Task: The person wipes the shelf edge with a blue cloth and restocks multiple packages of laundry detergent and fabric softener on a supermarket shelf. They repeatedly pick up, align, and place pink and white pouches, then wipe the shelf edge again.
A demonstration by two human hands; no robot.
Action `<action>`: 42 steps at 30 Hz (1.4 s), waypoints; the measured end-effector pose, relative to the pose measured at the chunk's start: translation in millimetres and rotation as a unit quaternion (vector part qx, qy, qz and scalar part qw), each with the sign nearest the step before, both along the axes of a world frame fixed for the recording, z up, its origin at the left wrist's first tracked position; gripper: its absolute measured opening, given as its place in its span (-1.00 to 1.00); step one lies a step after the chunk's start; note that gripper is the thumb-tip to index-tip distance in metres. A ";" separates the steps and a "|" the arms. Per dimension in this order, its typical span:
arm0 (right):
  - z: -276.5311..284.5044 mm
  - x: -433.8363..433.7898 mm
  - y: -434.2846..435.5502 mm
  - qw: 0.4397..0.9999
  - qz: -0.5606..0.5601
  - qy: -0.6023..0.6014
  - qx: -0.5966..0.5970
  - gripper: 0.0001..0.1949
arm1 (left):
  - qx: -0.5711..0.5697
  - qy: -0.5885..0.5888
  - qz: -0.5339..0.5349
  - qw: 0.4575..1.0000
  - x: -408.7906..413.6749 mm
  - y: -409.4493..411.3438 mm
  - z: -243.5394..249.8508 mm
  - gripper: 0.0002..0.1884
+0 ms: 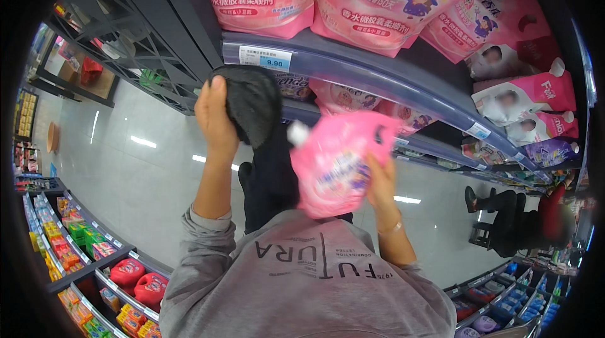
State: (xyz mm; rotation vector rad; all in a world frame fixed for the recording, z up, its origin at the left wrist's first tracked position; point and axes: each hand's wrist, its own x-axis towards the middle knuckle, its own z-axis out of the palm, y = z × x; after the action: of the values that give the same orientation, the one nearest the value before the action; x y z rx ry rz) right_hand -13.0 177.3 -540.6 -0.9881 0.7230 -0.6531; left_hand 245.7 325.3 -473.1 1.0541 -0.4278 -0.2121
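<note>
My left hand [215,116] grips a dark grey cloth [255,101], folded or bunched, just below the shelf edge and its price label. In my right hand [382,179] is a pink refill pouch [338,163] with a white screw cap [298,133], held by its side in front of my chest. The pouch is tilted and blurred, its cap toward the upper left. Above my hands, similar pink pouches of fabric softener [378,2] stand in a row on the upper shelf [331,57].
Lower shelves hold more pouches [347,97]. Pink-and-white pouches [524,97] lie at the right. A metal lattice panel [127,16] borders the shelving. Behind me are shelves with red detergent bottles [127,274] and boxes [85,236]. At the right, a person [524,220] sits on a stool.
</note>
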 end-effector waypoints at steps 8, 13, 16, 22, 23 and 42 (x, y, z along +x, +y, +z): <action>-190.4 16.9 -18.3 0.881 0.165 0.363 -0.254 -0.69 | 0.109 0.111 0.060 0.986 -3.9 31.8 -47.7 -0.62; 13.7 8.3 -66.3 0.772 0.444 0.300 -0.342 -0.72 | 0.161 0.144 0.078 0.973 -12.2 75.8 -74.3 -0.61; 128.0 -5.1 -94.4 0.862 0.447 -0.007 -0.238 -0.76 | 0.201 0.179 0.106 0.957 -21.0 86.2 -92.2 -0.62; 163.2 8.1 -216.5 0.806 -0.229 0.112 -0.534 -0.34 | 0.196 0.155 0.079 0.965 -33.8 67.5 -70.6 -0.64; 160.2 17.2 -234.1 0.779 -0.250 0.116 -0.563 -0.30 | 0.188 0.154 0.086 0.966 -34.6 64.6 -66.8 -0.65; 182.2 38.0 -202.0 0.706 -0.321 0.119 -0.620 -0.76 | 0.200 0.143 0.027 0.969 -53.8 82.9 -86.6 -0.66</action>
State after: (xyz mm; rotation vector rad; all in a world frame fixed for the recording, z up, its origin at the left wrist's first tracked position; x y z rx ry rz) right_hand 25.0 -24.7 -358.4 -2.1189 0.8352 -1.7819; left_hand 191.9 408.1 -559.7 1.4054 -0.0938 -0.4071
